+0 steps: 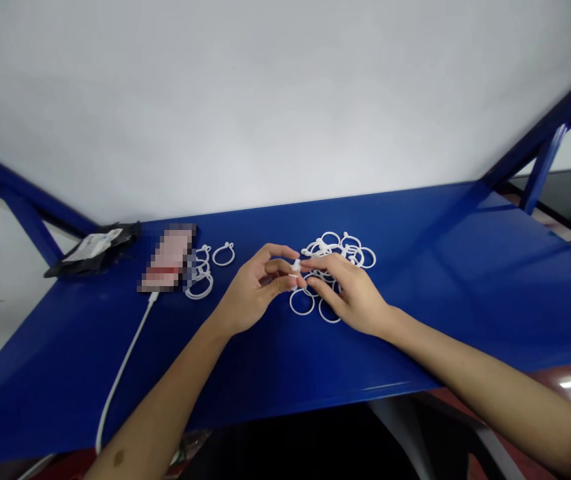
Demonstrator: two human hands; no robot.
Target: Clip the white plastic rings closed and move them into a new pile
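Observation:
Between the thumb and fingers of my left hand (252, 287) is a white plastic ring (296, 266), mostly covered, with its small knobbed part showing at the fingertips. My right hand (352, 293) comes in from the right. Its index fingertip reaches the held ring, while the thumb stands apart below. Under and behind my right hand lies a loose pile of white plastic rings (368, 257), several with a small eyelet on the rim; the hand hides part of it. One ring (302, 302) lies flat just below my fingertips.
Left of my hands is a small group of similar rings (199, 287), with a single ring (224, 254) beside it. A phone (168, 259) with a white cable (124, 367) and a black plastic package (94, 250) lie farther left. Blue braces flank the blue tabletop (440, 267); a white wall rises behind.

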